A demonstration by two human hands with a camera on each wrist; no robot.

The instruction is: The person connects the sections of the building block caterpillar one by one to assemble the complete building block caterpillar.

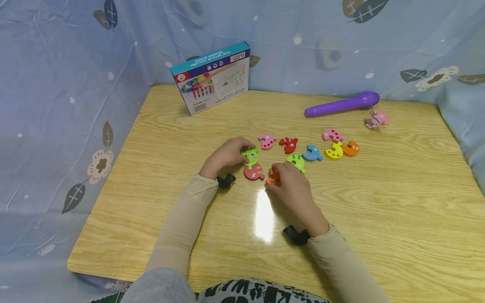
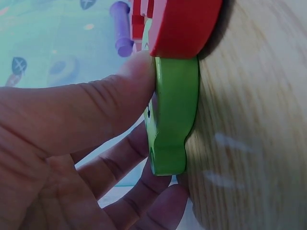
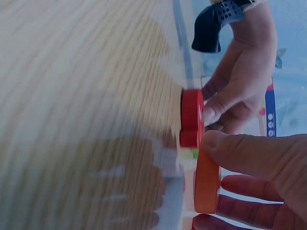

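Note:
My left hand (image 1: 227, 155) holds a green puzzle piece with a smiling face (image 1: 250, 157), thumb on top and fingers round its edge. A red puzzle piece numbered 2 (image 1: 253, 172) joins it on the near side; its thick red side (image 2: 184, 28) shows in the left wrist view. To the right, my right hand (image 1: 294, 187) pinches an orange puzzle piece (image 3: 207, 179) between thumb and fingers, just off the red piece's right end. Part of the orange piece is hidden under the fingers. Right behind this hand lies a striped green puzzle piece (image 1: 297, 162).
Further back lie pink (image 1: 267, 141), red (image 1: 289, 144), blue (image 1: 311, 153) and yellow (image 1: 334, 151) numbered pieces, another pink one (image 1: 333, 134), and an orange 10 (image 1: 350, 148). Behind them are a purple microphone-shaped toy (image 1: 341, 104), a small pink figure (image 1: 377, 119) and a box (image 1: 212, 78).

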